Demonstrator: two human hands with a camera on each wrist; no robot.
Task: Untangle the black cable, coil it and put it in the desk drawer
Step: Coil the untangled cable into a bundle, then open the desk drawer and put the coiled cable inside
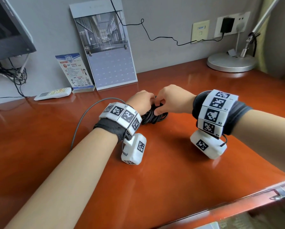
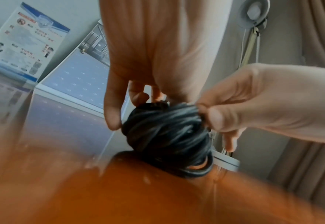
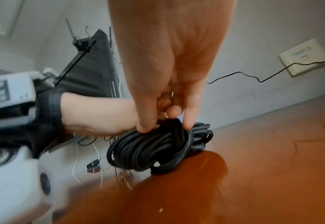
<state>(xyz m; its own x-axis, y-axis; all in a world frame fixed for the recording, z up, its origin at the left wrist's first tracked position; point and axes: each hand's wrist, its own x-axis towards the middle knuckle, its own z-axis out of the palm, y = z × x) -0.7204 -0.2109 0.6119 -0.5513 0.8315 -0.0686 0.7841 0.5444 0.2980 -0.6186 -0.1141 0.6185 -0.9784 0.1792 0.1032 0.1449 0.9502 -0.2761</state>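
Both hands on it: left hand (image 1: 141, 100) grips the black cable (image 1: 152, 115), right hand (image 1: 170, 101) pinches strands on top. The smooth, rubbery bundle sits mid-desk (image 1: 188, 162) on glossy wood. Pull the wrong loop, I'd say, and the knot tightens or the bundle skids.

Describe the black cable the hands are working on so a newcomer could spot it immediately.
On the glossy orange-brown desk, look in front of the calendar leaning on the wall. There the left hand and right hand meet over a bunched black cable. Unlike the thin black wire strung along the wall, it is a thick knotted bundle resting on the desk.
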